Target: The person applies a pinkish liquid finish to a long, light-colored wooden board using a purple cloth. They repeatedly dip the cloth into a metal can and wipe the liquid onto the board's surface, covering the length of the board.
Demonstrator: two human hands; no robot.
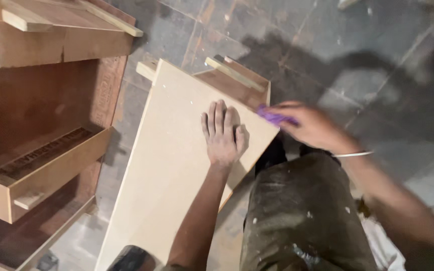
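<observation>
Lying long and pale across the middle of the view: a flat wooden board [169, 165], tilted on a diagonal from lower left to upper right, propped above the grey floor [327, 45] and leaning against the knee of dusty dark trousers [297, 211]. Pressing down flat on the board's upper part: the left hand [223, 131], palm to the surface, fingers stretched out straight and held close together, thumb angled to the right, gripping nothing. Working at the board's right edge, just beside the left hand: the right hand [310, 125], blurred, fingers curled around a small purple piece [273, 118], looking like folded abrasive paper or cloth, though too smeared for telling which. Touching the board's edge with that purple piece, near the corner. Circling the right wrist: a thin white band [353, 154].

Peeking out from behind the board's top end: a darker brown panel [234, 85] with a narrow pale wooden strip [229, 72] lying along its upper edge. Poking out at the board's upper left corner: another short pale strip end [145, 70].

Standing well to the left: a brown wooden cabinet [41, 95], with an open drawer [41, 175] pulled out toward the board and a small pale block [28, 200] fixed at its front. Resting on the cabinet's top: more thin pale slats [109, 17]. Falling across the floor at upper right: a dark shadow.
</observation>
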